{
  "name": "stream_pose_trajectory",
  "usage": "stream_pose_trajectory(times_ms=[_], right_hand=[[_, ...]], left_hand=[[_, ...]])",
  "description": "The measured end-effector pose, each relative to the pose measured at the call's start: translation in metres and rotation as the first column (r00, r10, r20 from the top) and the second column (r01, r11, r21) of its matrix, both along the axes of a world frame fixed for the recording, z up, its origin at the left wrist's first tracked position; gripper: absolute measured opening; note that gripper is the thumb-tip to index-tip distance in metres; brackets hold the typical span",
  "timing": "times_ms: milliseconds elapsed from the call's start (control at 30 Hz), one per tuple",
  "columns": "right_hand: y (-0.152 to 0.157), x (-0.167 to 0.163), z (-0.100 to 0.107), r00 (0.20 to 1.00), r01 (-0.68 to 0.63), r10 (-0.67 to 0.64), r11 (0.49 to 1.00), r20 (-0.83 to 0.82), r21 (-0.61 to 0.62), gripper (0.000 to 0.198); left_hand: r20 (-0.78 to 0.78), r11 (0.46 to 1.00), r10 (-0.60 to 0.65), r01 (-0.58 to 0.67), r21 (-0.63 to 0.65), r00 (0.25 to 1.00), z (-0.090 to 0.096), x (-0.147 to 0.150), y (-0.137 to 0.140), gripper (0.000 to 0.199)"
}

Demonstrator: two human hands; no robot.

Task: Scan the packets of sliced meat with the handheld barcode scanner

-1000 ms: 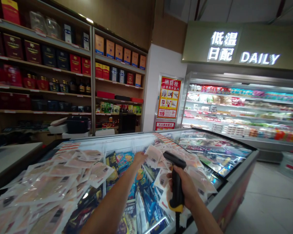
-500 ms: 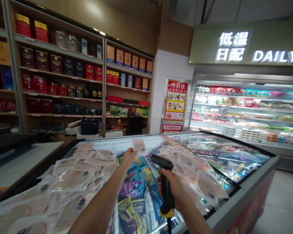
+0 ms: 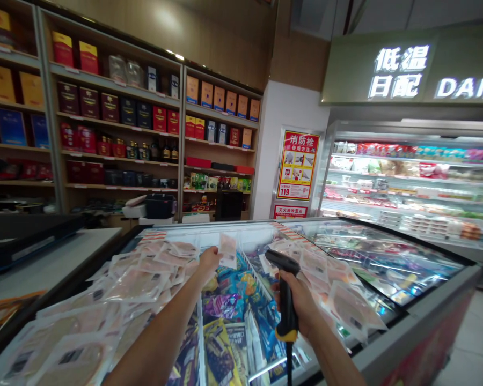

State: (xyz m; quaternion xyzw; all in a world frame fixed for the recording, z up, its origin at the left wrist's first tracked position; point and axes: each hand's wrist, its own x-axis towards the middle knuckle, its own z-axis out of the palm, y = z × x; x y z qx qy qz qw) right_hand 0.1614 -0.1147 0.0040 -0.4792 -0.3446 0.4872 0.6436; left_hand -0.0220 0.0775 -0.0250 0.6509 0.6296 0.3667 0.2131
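Note:
My left hand (image 3: 210,259) reaches over the freezer and pinches the edge of a flat clear packet (image 3: 227,251) with a barcode label near its bottom. My right hand (image 3: 300,301) is wrapped round the handle of a black and yellow barcode scanner (image 3: 286,289), its head tilted toward the left and its cable hanging down. Similar flat packets (image 3: 139,281) lie overlapped in a wide pile to the left of my left arm. Another pile of packets (image 3: 338,292) lies on the glass to the right of the scanner.
Beneath my hands, the chest freezer (image 3: 422,316) holds colourful bags (image 3: 225,305) under glass. A white counter (image 3: 64,262) with a black device stands at left. Shelves of boxes (image 3: 121,112) line the back wall. A lit refrigerated display (image 3: 410,187) stands at right.
The view has swung slightly left, so the scene sits further right. The packet in my left hand has turned from lying tilted to hanging more upright. My right hand still grips the scanner.

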Motion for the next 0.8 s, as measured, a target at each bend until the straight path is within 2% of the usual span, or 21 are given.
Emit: stream_pose_trajectory(times_ms=[133,200,300,467,667,800], right_hand=[[0.0,0.002,0.0,1.0,0.013,-0.013,1.0,-0.011,-0.017,0.03],[0.0,0.003,0.001,1.0,0.011,-0.011,1.0,-0.009,-0.012,0.03],[0.0,0.003,0.001,1.0,0.019,-0.019,1.0,-0.016,-0.013,0.029],[0.0,0.007,-0.001,0.999,0.023,-0.023,1.0,-0.024,-0.008,0.029],[-0.003,0.019,-0.003,0.997,0.055,-0.056,0.998,-0.054,-0.018,0.03],[-0.007,0.032,-0.001,0.99,0.121,-0.123,0.992,-0.061,-0.03,0.027]], left_hand=[[-0.098,0.999,0.034,-0.032,0.031,0.995,0.004,-0.014,-0.009,0.008],[-0.197,0.997,0.075,-0.067,0.05,0.978,0.008,-0.022,-0.015,0.011],[-0.362,0.989,0.146,-0.14,0.043,0.921,0.016,-0.035,-0.023,0.017],[-0.486,0.975,0.218,-0.21,0.071,0.846,0.023,-0.05,-0.034,0.025],[-0.544,0.958,0.282,-0.205,0.199,0.791,0.02,-0.048,-0.04,0.034],[-0.58,0.945,0.306,-0.166,0.282,0.755,0.017,-0.029,-0.039,0.029]])
